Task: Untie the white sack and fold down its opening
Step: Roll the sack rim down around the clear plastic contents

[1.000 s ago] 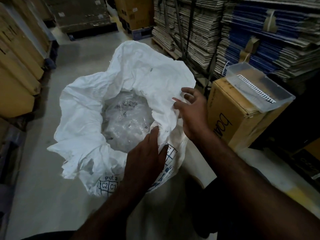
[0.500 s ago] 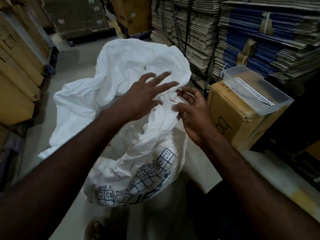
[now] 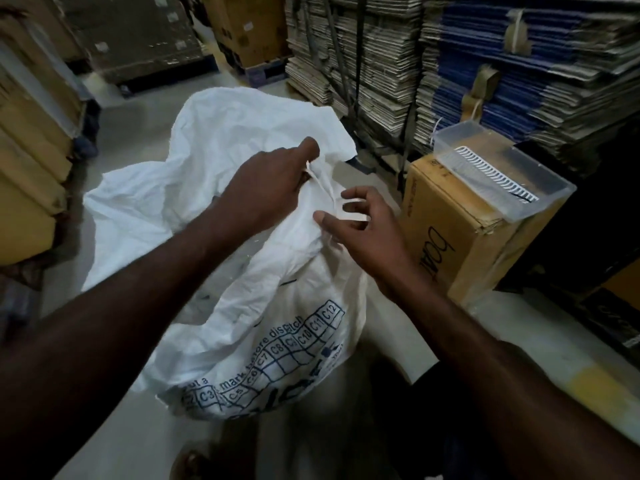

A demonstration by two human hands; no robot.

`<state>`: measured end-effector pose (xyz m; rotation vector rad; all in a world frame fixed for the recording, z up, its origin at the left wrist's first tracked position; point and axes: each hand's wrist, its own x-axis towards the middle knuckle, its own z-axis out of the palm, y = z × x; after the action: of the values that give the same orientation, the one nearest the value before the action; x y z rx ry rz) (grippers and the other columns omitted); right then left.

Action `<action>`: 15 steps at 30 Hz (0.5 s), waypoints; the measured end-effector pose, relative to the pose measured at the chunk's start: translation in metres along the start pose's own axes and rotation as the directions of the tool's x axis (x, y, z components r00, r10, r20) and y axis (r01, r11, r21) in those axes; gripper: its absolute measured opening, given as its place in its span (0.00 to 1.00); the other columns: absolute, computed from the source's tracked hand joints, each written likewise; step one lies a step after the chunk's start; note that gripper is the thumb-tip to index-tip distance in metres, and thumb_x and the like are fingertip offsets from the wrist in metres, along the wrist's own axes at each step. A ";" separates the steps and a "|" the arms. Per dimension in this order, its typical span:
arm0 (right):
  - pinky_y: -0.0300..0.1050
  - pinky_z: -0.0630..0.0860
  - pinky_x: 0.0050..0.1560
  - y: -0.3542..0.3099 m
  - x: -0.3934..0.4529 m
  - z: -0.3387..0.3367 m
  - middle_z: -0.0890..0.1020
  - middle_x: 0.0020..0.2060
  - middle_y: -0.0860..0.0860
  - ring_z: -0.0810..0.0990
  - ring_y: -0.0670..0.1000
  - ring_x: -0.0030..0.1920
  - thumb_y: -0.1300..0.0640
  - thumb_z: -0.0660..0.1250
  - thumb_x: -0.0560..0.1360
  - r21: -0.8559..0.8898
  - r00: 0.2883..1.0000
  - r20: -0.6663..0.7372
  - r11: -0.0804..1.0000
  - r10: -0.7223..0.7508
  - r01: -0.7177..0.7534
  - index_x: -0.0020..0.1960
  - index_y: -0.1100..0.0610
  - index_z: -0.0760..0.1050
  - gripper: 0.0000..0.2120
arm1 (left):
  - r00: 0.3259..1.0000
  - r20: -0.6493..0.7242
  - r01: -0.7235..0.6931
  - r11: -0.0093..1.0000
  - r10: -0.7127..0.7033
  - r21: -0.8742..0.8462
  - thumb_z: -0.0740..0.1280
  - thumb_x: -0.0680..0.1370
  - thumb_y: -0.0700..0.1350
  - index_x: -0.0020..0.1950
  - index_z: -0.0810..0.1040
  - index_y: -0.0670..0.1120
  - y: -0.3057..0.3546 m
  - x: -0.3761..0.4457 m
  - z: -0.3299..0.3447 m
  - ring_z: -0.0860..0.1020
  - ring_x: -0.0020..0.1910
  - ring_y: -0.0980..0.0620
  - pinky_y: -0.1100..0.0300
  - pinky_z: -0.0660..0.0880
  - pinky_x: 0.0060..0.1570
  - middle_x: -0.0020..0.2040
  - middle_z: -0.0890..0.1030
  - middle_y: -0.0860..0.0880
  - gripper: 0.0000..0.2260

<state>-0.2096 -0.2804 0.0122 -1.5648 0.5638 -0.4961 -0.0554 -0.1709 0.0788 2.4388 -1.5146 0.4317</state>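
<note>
The white sack (image 3: 242,150) stands on the floor in front of me, with blue printed grid letters on its near side. Its upper fabric is bunched and pulled over, hiding the mouth and contents. My left hand (image 3: 270,188) reaches across and grips a gathered fold of the sack's top at its right side. A thin white strip (image 3: 323,187) runs from that fist down toward my right hand (image 3: 367,233). My right hand hovers just below it with thumb and fingers spread and curved, its fingertips at the fabric, gripping nothing.
A brown cardboard box (image 3: 460,237) stands right of the sack with a clear plastic tray (image 3: 502,168) on top. Stacks of flattened cartons (image 3: 381,64) fill the back right. More boxes (image 3: 31,150) line the left. Grey floor (image 3: 131,126) lies behind the sack.
My left hand left the sack's near rim, crossed to the right side and closed on the fabric. The open mouth has collapsed, hiding the clear bag inside. My right hand moved slightly nearer.
</note>
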 end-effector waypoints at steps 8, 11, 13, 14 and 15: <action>0.63 0.85 0.57 0.008 0.000 0.022 0.85 0.57 0.59 0.88 0.61 0.54 0.62 0.74 0.70 0.280 0.959 0.073 0.918 0.273 -0.282 0.64 0.48 0.73 0.24 | 0.971 -0.144 0.131 0.926 -0.192 -0.354 0.62 0.79 0.37 0.72 0.71 0.51 0.022 -0.030 0.032 0.78 0.56 0.46 0.40 0.78 0.54 0.55 0.77 0.49 0.22; 0.55 0.83 0.47 0.009 0.001 0.028 0.84 0.60 0.62 0.87 0.62 0.54 0.67 0.72 0.72 0.356 0.934 0.132 0.864 0.331 -0.357 0.64 0.51 0.73 0.24 | 0.958 -0.183 0.135 0.909 -0.221 -0.394 0.64 0.80 0.37 0.75 0.72 0.49 0.022 -0.036 0.035 0.77 0.63 0.48 0.46 0.77 0.61 0.62 0.76 0.47 0.23; 0.53 0.80 0.44 0.008 0.001 0.027 0.83 0.60 0.64 0.86 0.60 0.49 0.71 0.71 0.71 0.432 0.937 0.098 0.833 0.336 -0.344 0.63 0.53 0.73 0.25 | 0.938 -0.226 0.164 0.909 -0.265 -0.384 0.68 0.82 0.39 0.78 0.70 0.49 0.022 -0.040 0.034 0.74 0.70 0.47 0.49 0.76 0.68 0.70 0.74 0.46 0.24; 0.53 0.81 0.44 0.005 0.001 0.025 0.84 0.59 0.63 0.85 0.59 0.48 0.73 0.70 0.71 0.468 0.942 0.061 0.824 0.330 -0.319 0.63 0.54 0.74 0.25 | 0.922 -0.253 0.182 0.905 -0.292 -0.384 0.68 0.83 0.42 0.79 0.69 0.48 0.024 -0.045 0.033 0.73 0.71 0.47 0.51 0.75 0.70 0.71 0.73 0.46 0.24; 0.53 0.83 0.45 0.003 0.003 0.022 0.84 0.58 0.62 0.86 0.60 0.49 0.74 0.69 0.72 0.513 0.947 0.032 0.808 0.319 -0.289 0.64 0.55 0.75 0.25 | 0.909 -0.283 0.184 0.905 -0.305 -0.384 0.69 0.84 0.44 0.78 0.70 0.48 0.028 -0.052 0.030 0.73 0.70 0.47 0.51 0.74 0.69 0.70 0.73 0.46 0.23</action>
<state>-0.1943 -0.2653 0.0080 -0.9283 0.6502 -0.4013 -0.0986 -0.1509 0.0329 2.1070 -1.0199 0.4548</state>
